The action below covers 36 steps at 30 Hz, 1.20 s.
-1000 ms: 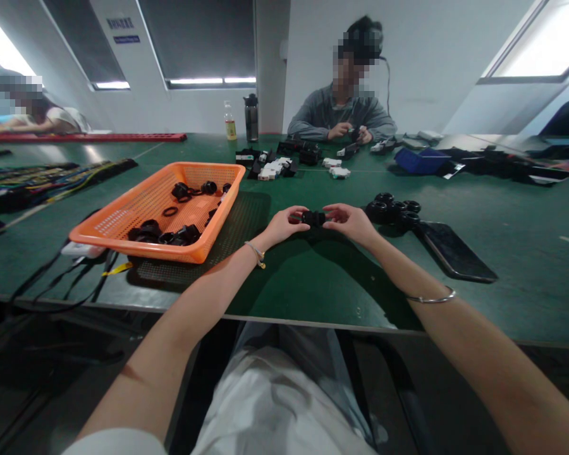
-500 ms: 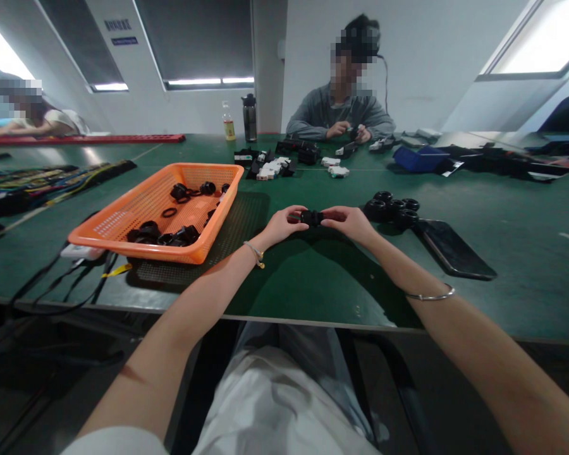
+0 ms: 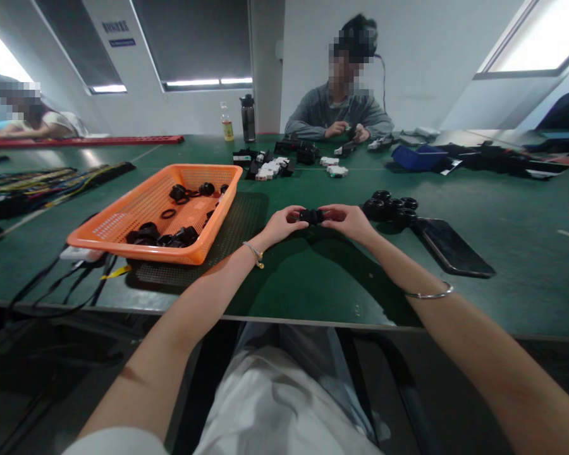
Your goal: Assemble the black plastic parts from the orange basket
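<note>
Between my two hands a small black ribbed part [image 3: 312,217] is held level above the green table [image 3: 308,278]. My left hand [image 3: 287,224] pinches its left end, and my right hand [image 3: 345,221] pinches its right end. Whether it is one piece or two joined pieces cannot be made out. To the left stands an orange basket [image 3: 88,235] with several black round parts [image 3: 184,236] and a black ring [image 3: 168,213] in it. Right of my right hand lies a cluster of black round parts [image 3: 391,207], touching or close to a dark phone [image 3: 452,246].
Across the table a person [image 3: 339,110] handles a small part. White and black pieces [image 3: 272,167], a blue box [image 3: 417,158], a bottle [image 3: 227,123] and a dark flask [image 3: 248,119] stand farther back. Cable bundles [image 3: 61,183] lie at left, another person [image 3: 33,117] beyond.
Both hands keep their grip on the black part, which looks slightly turned between the fingers. The whole view has shifted very slightly.
</note>
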### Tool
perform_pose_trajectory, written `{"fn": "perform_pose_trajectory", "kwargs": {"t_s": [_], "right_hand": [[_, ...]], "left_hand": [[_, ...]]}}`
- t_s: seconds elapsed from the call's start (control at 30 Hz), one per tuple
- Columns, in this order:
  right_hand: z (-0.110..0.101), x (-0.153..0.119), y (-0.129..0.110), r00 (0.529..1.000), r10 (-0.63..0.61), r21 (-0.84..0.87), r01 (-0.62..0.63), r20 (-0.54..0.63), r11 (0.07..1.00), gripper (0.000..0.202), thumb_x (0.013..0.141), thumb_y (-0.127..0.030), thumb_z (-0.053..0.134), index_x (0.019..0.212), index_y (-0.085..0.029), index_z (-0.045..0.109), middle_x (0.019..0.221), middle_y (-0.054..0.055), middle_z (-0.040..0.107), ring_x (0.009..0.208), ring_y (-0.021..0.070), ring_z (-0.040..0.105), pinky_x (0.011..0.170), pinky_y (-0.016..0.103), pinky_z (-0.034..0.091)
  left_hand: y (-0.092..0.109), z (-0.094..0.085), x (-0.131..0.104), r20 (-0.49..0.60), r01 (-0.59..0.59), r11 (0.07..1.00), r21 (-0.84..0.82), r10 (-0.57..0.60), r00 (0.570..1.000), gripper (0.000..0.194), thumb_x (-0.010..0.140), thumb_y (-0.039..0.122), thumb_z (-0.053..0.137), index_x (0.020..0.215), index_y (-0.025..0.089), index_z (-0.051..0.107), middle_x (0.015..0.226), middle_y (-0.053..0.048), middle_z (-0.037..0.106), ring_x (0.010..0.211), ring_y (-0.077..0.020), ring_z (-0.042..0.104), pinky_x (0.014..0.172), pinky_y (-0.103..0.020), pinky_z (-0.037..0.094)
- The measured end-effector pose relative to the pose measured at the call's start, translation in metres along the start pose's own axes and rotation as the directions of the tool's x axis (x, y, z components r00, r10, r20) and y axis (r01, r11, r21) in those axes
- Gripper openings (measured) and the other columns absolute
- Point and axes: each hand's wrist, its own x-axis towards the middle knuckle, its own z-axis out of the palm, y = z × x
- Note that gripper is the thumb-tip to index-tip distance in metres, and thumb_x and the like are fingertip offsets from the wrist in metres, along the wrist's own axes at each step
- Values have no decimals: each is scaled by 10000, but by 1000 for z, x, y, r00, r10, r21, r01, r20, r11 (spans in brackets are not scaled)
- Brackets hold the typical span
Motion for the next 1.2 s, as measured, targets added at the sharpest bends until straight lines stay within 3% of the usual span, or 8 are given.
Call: {"fn": "perform_pose_trajectory", "kwargs": {"t_s": [0.63,0.9,1.07,1.2], "right_hand": [[0,-1,-2,997,70,-85,-69,13,994,369,659,-324,676,982,-148,707,803,65,730,729,210,665,721,355,529],[3,0,-8,998,19,-166,-29,-60,986,253,663,-299,673,870,-163,721,841,65,731,789,219,660,780,366,514],[5,-1,-9,995,14,-103,-25,-101,994,352,647,-290,680,981,-178,672,762,41,717,711,190,654,739,358,520],[4,-1,-9,998,34,-33,-36,-61,999,348,631,-329,687,943,-175,678,754,42,713,703,189,651,726,358,523]], "left_hand": [[-3,-1,0,16,-20,1000,-3,20,1000,470,648,195,700,1101,141,586,1000,-91,632,780,-127,599,812,-324,482],[-4,0,2,0,-18,1000,13,18,1000,460,649,182,695,1093,124,589,974,-85,636,801,-136,598,828,-323,473],[-5,1,3,-10,-15,1000,3,15,1000,442,660,206,694,1080,122,587,924,-74,648,817,-139,595,840,-331,469],[-6,1,3,-2,-5,999,-34,5,1000,440,667,217,695,1082,120,586,960,-91,655,858,-150,603,860,-340,468]]}}
